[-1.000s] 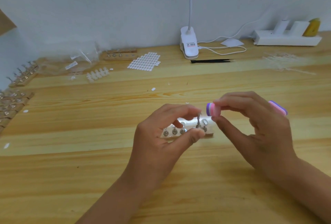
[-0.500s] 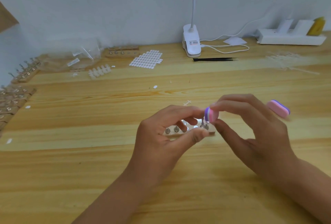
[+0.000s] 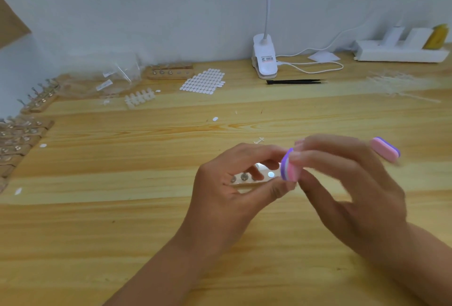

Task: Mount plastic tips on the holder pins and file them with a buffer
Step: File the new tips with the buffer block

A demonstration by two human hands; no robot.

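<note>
While the right hand point(image 3: 349, 183) pinches the pink-and-purple buffer point(image 3: 291, 170), long axis left-right above the pin holder point(image 3: 242, 178), the left hand point(image 3: 230, 190) curls at its left end, grasp unclear; wooden table point(image 3: 122, 232), white wall point(image 3: 146, 12).

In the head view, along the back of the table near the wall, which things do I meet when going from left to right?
Clear plastic bags → wooden holder block → sheet of white ovals → clip lamp → power strip.
</note>
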